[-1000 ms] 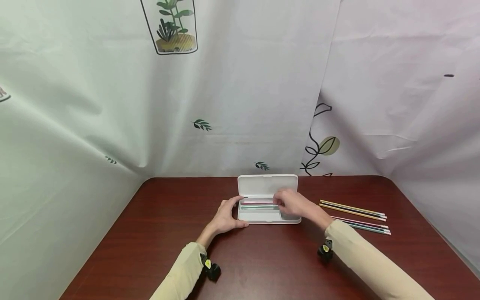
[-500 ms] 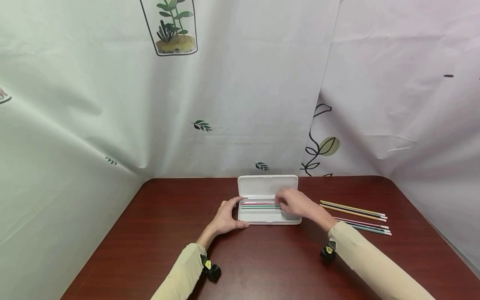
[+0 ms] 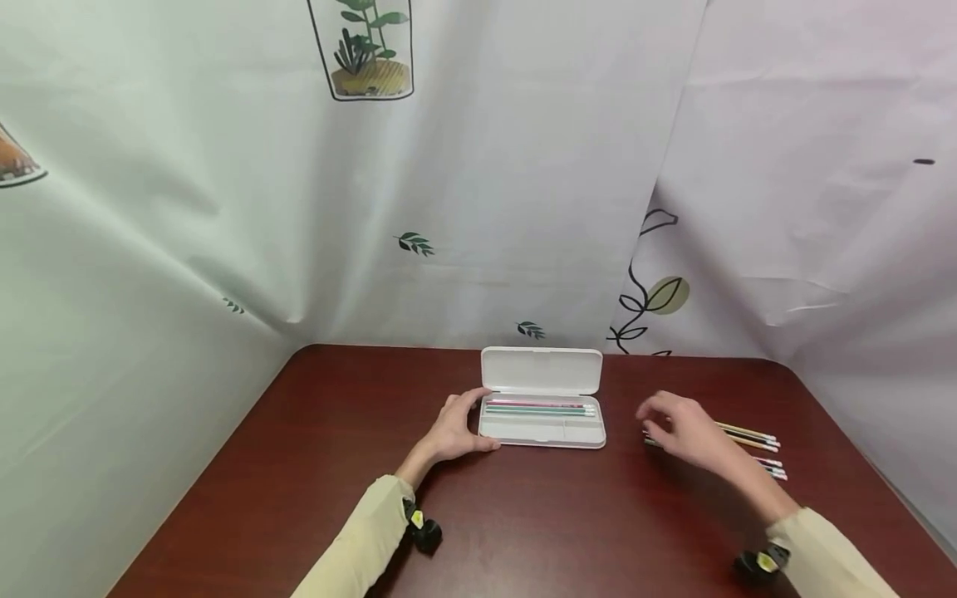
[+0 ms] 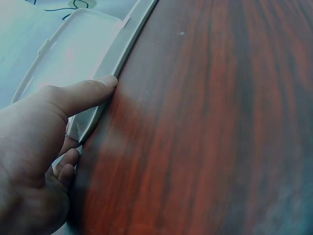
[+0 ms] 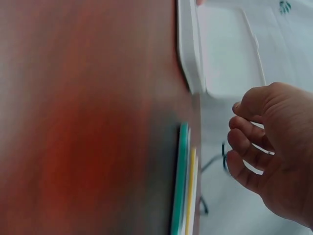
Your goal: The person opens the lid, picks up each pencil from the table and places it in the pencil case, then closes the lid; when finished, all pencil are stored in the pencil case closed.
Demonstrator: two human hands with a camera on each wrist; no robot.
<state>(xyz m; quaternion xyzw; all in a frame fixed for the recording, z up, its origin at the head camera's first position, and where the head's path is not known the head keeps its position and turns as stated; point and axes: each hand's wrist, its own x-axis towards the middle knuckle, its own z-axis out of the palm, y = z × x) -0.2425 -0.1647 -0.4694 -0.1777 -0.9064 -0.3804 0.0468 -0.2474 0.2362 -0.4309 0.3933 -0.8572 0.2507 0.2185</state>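
A white pencil case (image 3: 542, 371) stands with its lid raised near the table's back edge. Pink and green pencils (image 3: 540, 409) lie lengthwise in its rear compartment. My left hand (image 3: 452, 430) grips the case's left end, thumb along the front side and fingers towards the back; the left wrist view shows the thumb (image 4: 93, 93) pressed on the rim. To the right of the case, my right hand (image 3: 686, 428) hovers with loosely bent fingers and nothing in them. Under and behind it lie yellow and black pencils (image 3: 750, 434), and green and pink pencils (image 3: 773, 470), partly hidden by the hand.
The dark red wooden table (image 3: 553, 515) has rounded back corners. A pale printed cloth (image 3: 478, 166) hangs right behind it and along both sides. In the right wrist view, a green pencil (image 5: 180, 171) and a yellow pencil (image 5: 190, 188) show side by side.
My right hand has left the pencils inside the case and moved right, over the loose pencils on the table. My left hand stays on the case. The head view has shifted slightly.
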